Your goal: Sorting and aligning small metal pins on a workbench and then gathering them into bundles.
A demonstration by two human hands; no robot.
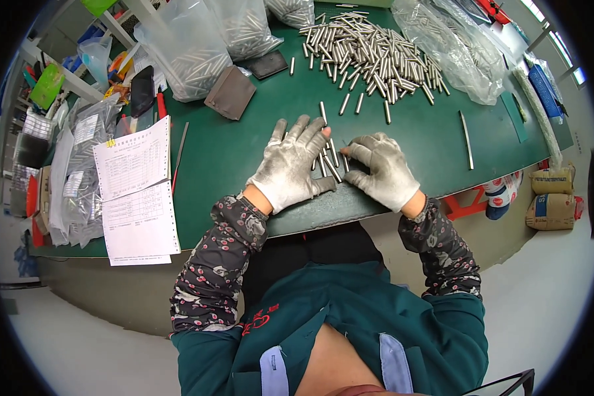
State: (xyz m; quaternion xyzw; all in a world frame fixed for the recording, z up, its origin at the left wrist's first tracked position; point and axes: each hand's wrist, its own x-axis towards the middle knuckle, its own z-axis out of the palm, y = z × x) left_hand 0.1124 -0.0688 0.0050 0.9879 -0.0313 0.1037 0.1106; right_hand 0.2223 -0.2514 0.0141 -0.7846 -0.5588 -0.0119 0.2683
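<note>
I see the left hand spread open, gripping nothing, against metal pins near the front edge of the bench; whether the curled right hand pinches one, I can't tell. Careless sweeping could roll some off.

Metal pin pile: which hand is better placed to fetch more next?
Likely the right hand: in the head view it sits almost straight below the metal pin pile, while the left hand lies farther left, spread beside loose pins.

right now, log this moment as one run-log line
left gloved hand: spread over loose metal pins | right gloved hand: curled at those pins | beyond: pin heap on green tabletop
</note>
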